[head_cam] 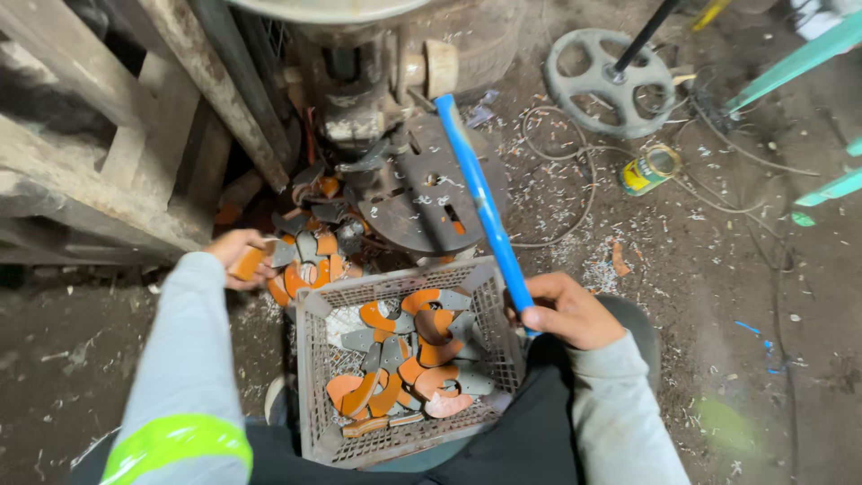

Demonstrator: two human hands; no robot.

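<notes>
Gripping a blue lever (480, 202) beside the basket's (314, 377) right rim, the right hand (566, 310) closes its fingers round it; the left hand (238, 259) pinches an orange piece (246, 264) beyond the basket's far left corner. A yellow can (648, 170) lies on the floor.

Handwheel (611, 83), yellow can (648, 170), loose wire (575, 193)

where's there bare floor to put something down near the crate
Bare dirt floor lies right of the grey plastic crate, below the yellow tin can. Crowded: the orange and grey cut pieces by the left hand, and the crate itself.
</notes>
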